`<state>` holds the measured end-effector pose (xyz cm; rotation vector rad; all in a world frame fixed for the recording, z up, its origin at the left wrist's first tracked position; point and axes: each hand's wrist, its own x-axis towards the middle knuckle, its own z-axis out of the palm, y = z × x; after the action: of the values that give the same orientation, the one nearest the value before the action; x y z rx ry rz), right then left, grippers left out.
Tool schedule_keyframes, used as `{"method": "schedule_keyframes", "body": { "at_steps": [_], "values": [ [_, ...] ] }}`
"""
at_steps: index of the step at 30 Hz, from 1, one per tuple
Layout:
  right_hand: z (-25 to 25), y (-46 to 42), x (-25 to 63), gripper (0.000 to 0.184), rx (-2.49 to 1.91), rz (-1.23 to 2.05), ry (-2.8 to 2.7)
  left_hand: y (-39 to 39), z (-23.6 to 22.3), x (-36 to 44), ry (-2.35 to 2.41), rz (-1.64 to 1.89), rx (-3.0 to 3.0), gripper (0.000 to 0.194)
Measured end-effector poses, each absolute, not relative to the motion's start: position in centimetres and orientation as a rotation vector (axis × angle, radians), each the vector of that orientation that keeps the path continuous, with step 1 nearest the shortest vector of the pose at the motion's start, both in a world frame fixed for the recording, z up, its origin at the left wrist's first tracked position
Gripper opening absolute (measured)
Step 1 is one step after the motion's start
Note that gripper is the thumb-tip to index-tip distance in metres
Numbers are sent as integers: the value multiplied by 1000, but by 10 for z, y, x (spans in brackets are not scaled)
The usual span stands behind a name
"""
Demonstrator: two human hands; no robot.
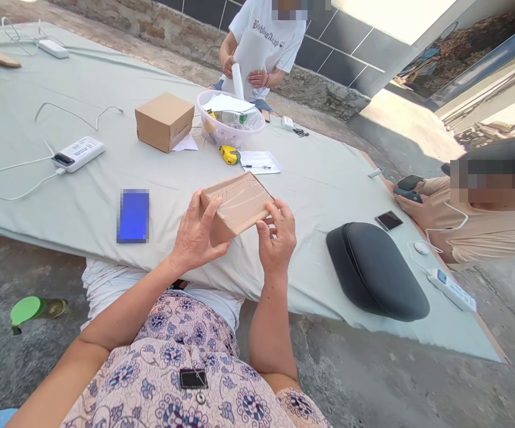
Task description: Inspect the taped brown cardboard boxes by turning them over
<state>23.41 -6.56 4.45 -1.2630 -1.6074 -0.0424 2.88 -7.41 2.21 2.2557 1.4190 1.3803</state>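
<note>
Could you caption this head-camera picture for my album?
Left hand and right hand hold a rectangular brown cardboard box over a pale cloth-covered table, a yellow tape measure lying beyond.

The single view looks out from the person's head, facing forward and steeply down, so the patterned shirt (172,380) fills the near foreground along the bottom. The left hand (195,236) and right hand (279,236), with the shallow cardboard box (244,205) between them, appear close by, around mid-frame. Beyond them the view spans the cloth-covered table (320,184) (tilted, its near edge sloping down rightward) and reaches a co-worker (261,44) across it, at the top edge.
</note>
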Motion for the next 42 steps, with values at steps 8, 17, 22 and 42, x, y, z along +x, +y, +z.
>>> {"method": "schedule_keyframes", "body": {
  "at_steps": [8, 17, 22, 42],
  "values": [
    [40, -62, 236, 50, -1298, 74, -1570, -74, 21, 28, 1450, 1390, 2286, 101],
    [19, -77, 213, 87, -1317, 244, -1600, -74, 18, 26, 1647, 1375, 2311, 106],
    [11, -87, 202, 96, -1327, 264, -1599, -73, 15, 31, 1667, 1420, 2276, 102],
    [1, -92, 175, 71, -1292, 401, -1614, -66, 10, 0, 1571, 1504, 2315, 70]
  ]
}}
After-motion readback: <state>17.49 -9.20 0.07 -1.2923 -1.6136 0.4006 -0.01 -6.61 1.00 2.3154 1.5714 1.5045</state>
